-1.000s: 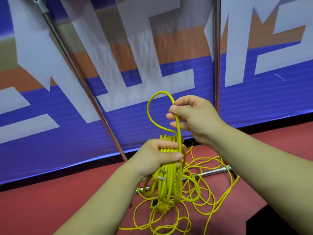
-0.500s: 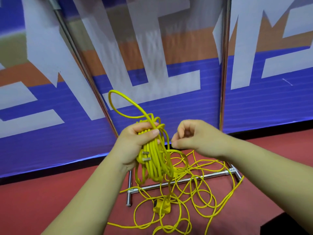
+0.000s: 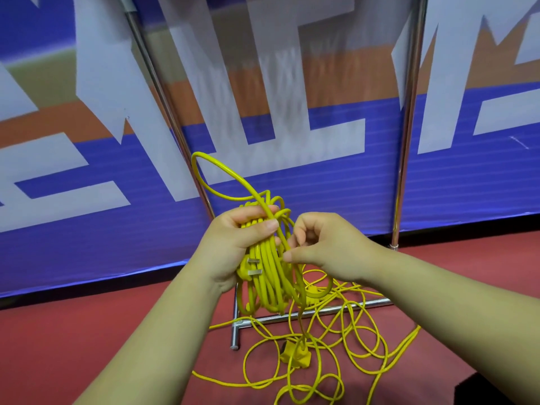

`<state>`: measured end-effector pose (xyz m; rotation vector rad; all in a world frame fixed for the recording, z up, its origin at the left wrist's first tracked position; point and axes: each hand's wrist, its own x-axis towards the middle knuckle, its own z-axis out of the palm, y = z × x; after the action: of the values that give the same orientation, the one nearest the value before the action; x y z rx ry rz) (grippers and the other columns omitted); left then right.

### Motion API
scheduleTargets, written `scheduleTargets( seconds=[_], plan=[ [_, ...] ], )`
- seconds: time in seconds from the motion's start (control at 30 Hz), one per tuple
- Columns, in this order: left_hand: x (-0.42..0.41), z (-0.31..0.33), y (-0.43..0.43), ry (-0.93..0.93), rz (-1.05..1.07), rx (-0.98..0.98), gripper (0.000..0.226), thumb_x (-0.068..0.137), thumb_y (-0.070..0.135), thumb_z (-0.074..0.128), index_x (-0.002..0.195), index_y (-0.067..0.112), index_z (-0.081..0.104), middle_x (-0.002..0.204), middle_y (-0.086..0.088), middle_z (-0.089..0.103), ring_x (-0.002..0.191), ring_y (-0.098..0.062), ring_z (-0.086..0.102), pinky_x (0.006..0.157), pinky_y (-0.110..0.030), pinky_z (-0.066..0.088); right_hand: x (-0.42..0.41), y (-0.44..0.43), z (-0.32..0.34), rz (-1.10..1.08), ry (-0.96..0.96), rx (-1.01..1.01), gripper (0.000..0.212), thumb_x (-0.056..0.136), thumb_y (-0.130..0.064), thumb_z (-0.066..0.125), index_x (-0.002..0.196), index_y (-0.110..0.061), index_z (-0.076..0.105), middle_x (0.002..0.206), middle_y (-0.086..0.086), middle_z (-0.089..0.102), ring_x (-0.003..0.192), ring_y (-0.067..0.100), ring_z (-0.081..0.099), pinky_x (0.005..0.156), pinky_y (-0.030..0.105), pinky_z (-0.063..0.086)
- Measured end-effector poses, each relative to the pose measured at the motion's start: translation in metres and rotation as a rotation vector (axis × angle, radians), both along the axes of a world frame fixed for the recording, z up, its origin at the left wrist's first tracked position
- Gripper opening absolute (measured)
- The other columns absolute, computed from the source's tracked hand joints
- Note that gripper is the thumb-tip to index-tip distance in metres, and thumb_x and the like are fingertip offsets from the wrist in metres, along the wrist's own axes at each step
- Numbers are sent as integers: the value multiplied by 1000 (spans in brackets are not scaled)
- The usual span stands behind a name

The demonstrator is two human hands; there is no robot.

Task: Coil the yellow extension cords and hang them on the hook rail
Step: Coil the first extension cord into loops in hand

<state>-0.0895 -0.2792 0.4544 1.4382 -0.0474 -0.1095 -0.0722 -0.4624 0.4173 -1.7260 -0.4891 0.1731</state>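
Fingers [image 3: 257, 226] of my left hand [image 3: 230, 249] clenched round the coiled bundle [image 3: 268, 276] of yellow cord, thumb laid across the strands near the top. Plug [image 3: 252, 268] with two metal prongs sits against my palm, at 9 o'clock of the bundle. Coil hangs down below my fist, lower end just above the metal stand base [image 3: 315, 312].

Right hand [image 3: 327, 247] at 3 o'clock of the bundle, touching it. Thumb and forefinger pinch toward a strand at the bundle's right edge; cannot tell if they really grip it, the fingertips are curled in.

One loose loop [image 3: 204, 173] sticks up from the top of the bundle toward 11 o'clock.

Loose cord [image 3: 344, 355] lies tangled on the red floor [image 3: 87, 340], at 6 o'clock of my hands, draped over the stand base. A yellow socket block [image 3: 295, 356] lies on the floor in the tangle.

Versus half a second ago: almost the same pose; right hand has closed in from just beside the bundle to touching it. Versus one second ago: right hand was up at 12 o'clock holding the loop high, now dropped level with the left; left hand has risen, the loop has flopped over to the left.

Behind: blue, white and orange banner [image 3: 321, 176] and two chrome poles [image 3: 409, 127].
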Motion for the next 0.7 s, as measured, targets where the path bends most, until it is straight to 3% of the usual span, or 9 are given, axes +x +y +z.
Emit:
scheduleTargets(
  seconds=[0.13, 0.27, 0.37, 0.5, 0.57, 0.63, 0.7],
  plan=[
    [-2, 5, 12, 38, 67, -90, 41, 69, 5, 71, 110, 9, 70, 81, -14, 72, 56, -19, 69, 55, -32, 60, 3, -13, 7, -91, -2, 80, 28, 80, 3, 77, 79, -15, 55, 70, 4, 61, 67, 19, 58, 63, 31, 48],
    [-4, 6, 23, 73, 72, -84, 40, 69, 4, 69, 108, 9, 70, 76, -14, 72, 54, -18, 68, 51, -29, 58, 16, -24, 8, -339, 178, 415, 21, 90, 5, 65, 88, -14, 56, 70, 1, 63, 75, 21, 73, 66, 34, 61],
    [-7, 7, 25, 91, 46, -58, 38, 69, 3, 69, 107, 9, 71, 74, -16, 71, 52, -19, 68, 48, -29, 56, 38, -35, -5, -567, 256, 444, 16, 92, 0, 64, 89, -14, 59, 79, 7, 63, 67, 17, 70, 65, 35, 61],
    [-9, 10, 25, 69, 50, -97, 37, 71, 3, 67, 108, 9, 69, 77, -12, 73, 52, -17, 68, 46, -28, 56, 61, -48, -40, -745, 306, 139, 12, 88, 2, 63, 90, -9, 67, 73, 12, 66, 47, 9, 61, 44, 20, 48],
    [-8, 11, 30, 37, 69, -118, 37, 72, 4, 67, 108, 10, 69, 81, -12, 73, 53, -17, 68, 48, -28, 57, 65, -55, -53, -720, 267, -185, 12, 84, -2, 65, 85, -12, 72, 70, 8, 70, 55, 14, 65, 51, 23, 51],
    [-6, 11, 35, 4, 88, -148, 31, 70, 6, 69, 99, 14, 75, 82, -11, 73, 54, -16, 68, 49, -30, 58, 64, -59, -55, -532, 214, -537, 13, 81, -6, 67, 80, -18, 72, 76, 1, 71, 67, 17, 65, 62, 23, 51],
    [-5, 11, 39, -18, 116, -183, 26, 66, 7, 71, 89, 18, 79, 78, -8, 73, 54, -15, 68, 48, -31, 58, 56, -57, -51, -280, 172, -820, 13, 82, -10, 67, 82, -22, 72, 77, -2, 70, 69, 14, 62, 61, 22, 51]
  ],
)
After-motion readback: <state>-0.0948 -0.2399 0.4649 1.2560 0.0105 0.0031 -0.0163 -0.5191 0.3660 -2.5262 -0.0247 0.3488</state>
